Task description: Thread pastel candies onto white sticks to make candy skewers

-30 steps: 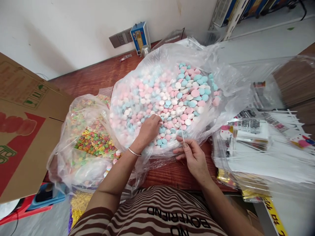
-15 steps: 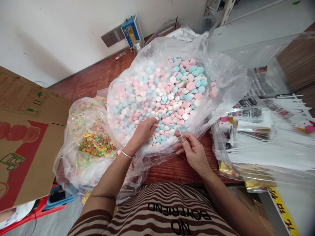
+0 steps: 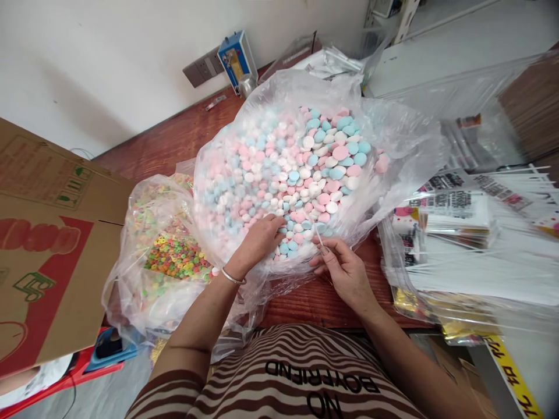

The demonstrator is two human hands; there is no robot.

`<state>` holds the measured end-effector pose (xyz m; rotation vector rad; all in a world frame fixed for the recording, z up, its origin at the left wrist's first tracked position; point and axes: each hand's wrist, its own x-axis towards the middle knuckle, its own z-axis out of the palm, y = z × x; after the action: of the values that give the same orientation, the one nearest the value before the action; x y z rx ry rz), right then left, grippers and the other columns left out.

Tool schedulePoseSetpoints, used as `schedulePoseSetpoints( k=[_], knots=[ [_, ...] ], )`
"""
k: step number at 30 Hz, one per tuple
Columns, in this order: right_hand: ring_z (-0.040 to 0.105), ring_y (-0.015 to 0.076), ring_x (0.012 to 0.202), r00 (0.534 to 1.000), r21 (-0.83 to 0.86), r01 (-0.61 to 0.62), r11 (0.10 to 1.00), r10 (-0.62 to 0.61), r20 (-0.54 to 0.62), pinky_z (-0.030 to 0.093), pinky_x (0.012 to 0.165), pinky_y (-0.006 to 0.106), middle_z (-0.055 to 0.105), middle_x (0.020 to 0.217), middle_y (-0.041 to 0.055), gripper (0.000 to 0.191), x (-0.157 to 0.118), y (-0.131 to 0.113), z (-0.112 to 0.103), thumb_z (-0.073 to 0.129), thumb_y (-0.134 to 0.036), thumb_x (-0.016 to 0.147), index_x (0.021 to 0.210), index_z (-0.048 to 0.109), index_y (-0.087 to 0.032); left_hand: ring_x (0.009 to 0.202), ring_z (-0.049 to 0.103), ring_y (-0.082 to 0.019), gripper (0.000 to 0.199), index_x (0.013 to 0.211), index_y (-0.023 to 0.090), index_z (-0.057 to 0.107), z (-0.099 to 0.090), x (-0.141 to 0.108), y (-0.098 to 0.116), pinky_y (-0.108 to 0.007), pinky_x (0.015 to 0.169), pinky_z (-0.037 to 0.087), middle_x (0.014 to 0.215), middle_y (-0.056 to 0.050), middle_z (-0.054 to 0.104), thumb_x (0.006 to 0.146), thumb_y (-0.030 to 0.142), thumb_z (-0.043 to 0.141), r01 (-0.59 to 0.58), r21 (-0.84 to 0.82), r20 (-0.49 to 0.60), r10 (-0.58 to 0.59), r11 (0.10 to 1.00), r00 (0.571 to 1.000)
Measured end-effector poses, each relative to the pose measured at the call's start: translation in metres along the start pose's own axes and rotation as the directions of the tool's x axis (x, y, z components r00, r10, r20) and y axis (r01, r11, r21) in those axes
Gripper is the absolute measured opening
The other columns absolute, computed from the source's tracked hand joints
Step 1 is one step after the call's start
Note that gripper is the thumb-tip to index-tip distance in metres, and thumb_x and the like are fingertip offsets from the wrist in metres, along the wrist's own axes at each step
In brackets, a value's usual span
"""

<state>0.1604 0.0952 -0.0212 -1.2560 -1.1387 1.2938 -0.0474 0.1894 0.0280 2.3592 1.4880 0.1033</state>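
A large clear plastic bag (image 3: 384, 186) lies open on the table, full of round pink, pale blue and white candies (image 3: 321, 174). At its near edge my left hand (image 3: 262, 237), with a bangle on the wrist, has its fingers curled together against the candies. Whatever may be between those fingertips is hidden. To the right, my right hand (image 3: 347, 270) pinches a thin white stick (image 3: 318, 234) between thumb and fingers. The stick points up toward the candies, and the hand is beside the bag's front edge.
Left of the candies is a second plastic bag with small colourful rings (image 3: 177, 256). A cardboard box (image 3: 87, 279) stands at the far left. White sticks (image 3: 463, 276) and printed packets (image 3: 454, 209) lie in plastic on the right. A blue device (image 3: 238, 61) stands by the wall.
My left hand's fingers have dipped slightly lower into the candies. My right hand still pinches the white stick in nearly the same place. The whole view has shifted a little.
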Motion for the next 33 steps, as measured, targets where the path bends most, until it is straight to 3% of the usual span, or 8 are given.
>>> schedulePoseSetpoints(
  k=[2, 4, 6, 9, 12, 18, 25, 33],
  knots=[
    [0.07, 0.0175, 0.06, 0.997, -0.134, 0.078, 0.988, -0.08, -0.01, 0.06, 0.062, 0.029, 0.071, 0.071, 0.001, 0.024, -0.005, -0.006, -0.001, 0.05, -0.041, 0.101, 0.104, 0.062, -0.02, 0.084, 0.063, -0.021, 0.025, 0.107, 0.019, 0.072, 0.0, 0.001, -0.002, -0.033, 0.076, 0.05, 0.094, -0.007, 0.068, 0.084, 0.015, 0.064, 0.053, -0.155, -0.09, -0.068, 0.987, 0.994],
    [0.071, 0.0178, 0.059, 0.984, -0.309, 0.173, 0.935, -0.18, 0.008, 0.059, 0.063, 0.029, 0.072, 0.07, 0.0006, 0.024, -0.011, -0.013, -0.002, 0.048, -0.034, 0.102, 0.114, 0.063, -0.019, 0.078, 0.064, -0.018, 0.027, 0.11, 0.02, 0.073, 0.001, -0.002, -0.004, -0.031, 0.074, 0.051, 0.087, -0.004, 0.068, 0.084, 0.023, 0.068, 0.112, -0.467, -0.137, -0.197, 0.877, 0.971],
    [0.076, 0.0202, 0.069, 0.959, -0.445, 0.278, 0.851, -0.272, 0.078, 0.06, 0.066, 0.03, 0.079, 0.088, 0.0059, 0.032, -0.017, -0.021, -0.002, 0.047, -0.028, 0.102, 0.129, 0.06, -0.016, 0.074, 0.065, -0.016, 0.035, 0.116, 0.021, 0.073, 0.001, -0.007, -0.003, -0.03, 0.073, 0.054, 0.083, -0.002, 0.069, 0.084, 0.035, 0.072, 0.137, -0.787, -0.077, -0.317, 0.601, 0.945],
    [0.078, 0.0222, 0.098, 0.91, -0.495, 0.413, 0.765, -0.364, 0.197, 0.062, 0.082, 0.03, 0.075, 0.125, 0.0116, 0.04, -0.022, -0.032, 0.002, 0.044, -0.02, 0.102, 0.139, 0.057, -0.015, 0.073, 0.067, -0.014, 0.047, 0.114, 0.022, 0.074, 0.002, -0.015, 0.002, -0.031, 0.076, 0.057, 0.086, -0.001, 0.072, 0.072, 0.041, 0.085, 0.113, -0.977, 0.035, -0.384, 0.183, 0.923],
    [0.077, 0.0202, 0.104, 0.899, -0.481, 0.437, 0.76, -0.365, 0.241, 0.061, 0.087, 0.028, 0.072, 0.131, 0.0099, 0.042, -0.023, -0.039, 0.007, 0.044, -0.016, 0.101, 0.141, 0.058, -0.015, 0.074, 0.068, -0.013, 0.049, 0.107, 0.021, 0.077, 0.004, -0.021, 0.008, -0.029, 0.077, 0.058, 0.086, -0.001, 0.074, 0.063, 0.035, 0.092, 0.081, -0.996, 0.057, -0.402, 0.043, 0.914],
    [0.077, 0.0198, 0.102, 0.915, -0.472, 0.404, 0.784, -0.33, 0.234, 0.061, 0.085, 0.026, 0.074, 0.128, 0.0102, 0.042, -0.024, -0.044, 0.011, 0.044, -0.016, 0.1, 0.138, 0.062, -0.013, 0.071, 0.07, -0.014, 0.049, 0.112, 0.021, 0.077, 0.004, -0.028, 0.016, -0.027, 0.07, 0.057, 0.08, -0.002, 0.075, 0.066, 0.03, 0.091, 0.069, -0.992, 0.025, -0.382, 0.102, 0.924],
    [0.079, 0.0184, 0.089, 0.934, -0.462, 0.355, 0.813, -0.286, 0.214, 0.06, 0.078, 0.026, 0.077, 0.12, 0.0101, 0.041, -0.025, -0.047, 0.014, 0.044, -0.018, 0.1, 0.136, 0.063, -0.012, 0.066, 0.067, -0.013, 0.044, 0.113, 0.018, 0.074, 0.004, -0.031, 0.024, -0.024, 0.061, 0.053, 0.064, 0.003, 0.064, 0.072, 0.029, 0.084, 0.033, -0.956, -0.082, -0.376, 0.29, 0.923],
    [0.077, 0.0178, 0.076, 0.951, -0.451, 0.302, 0.84, -0.232, 0.205, 0.059, 0.073, 0.025, 0.08, 0.108, 0.0114, 0.042, -0.03, -0.047, 0.017, 0.043, -0.02, 0.1, 0.134, 0.065, -0.009, 0.066, 0.067, -0.014, 0.037, 0.109, 0.016, 0.073, 0.01, -0.03, 0.024, -0.024, 0.059, 0.052, 0.066, 0.001, 0.068, 0.074, 0.027, 0.08, 0.071, -0.949, -0.074, -0.438, 0.307, 0.896]
  ],
)
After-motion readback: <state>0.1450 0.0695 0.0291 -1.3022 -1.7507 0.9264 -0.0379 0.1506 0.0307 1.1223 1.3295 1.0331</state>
